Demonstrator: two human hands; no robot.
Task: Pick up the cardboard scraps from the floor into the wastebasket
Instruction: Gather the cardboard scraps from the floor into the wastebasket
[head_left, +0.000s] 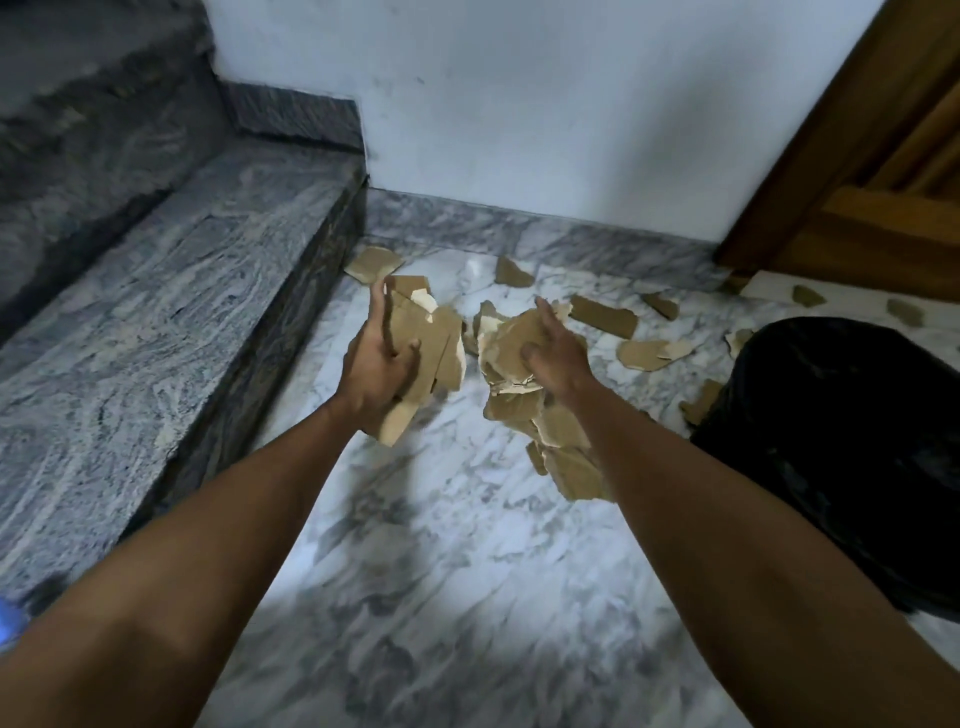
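My left hand (378, 369) grips a bundle of brown cardboard scraps (434, 345) above the marble floor. My right hand (553, 353) holds a bigger bundle of cardboard scraps (540, 415), with pieces hanging below the wrist. Several loose scraps still lie on the floor: one by the step (373, 264), one near the skirting (511, 273), a long one (605, 316) and a pale one (649, 354) to the right. The wastebasket (841, 457), lined with a black bag, stands at the right, next to my right forearm.
A grey granite stair step (171, 312) runs along the left. A white wall (545, 104) with marble skirting closes the back. A wooden door (883, 171) stands at the back right. White marble floor (441, 597) lies beneath my arms.
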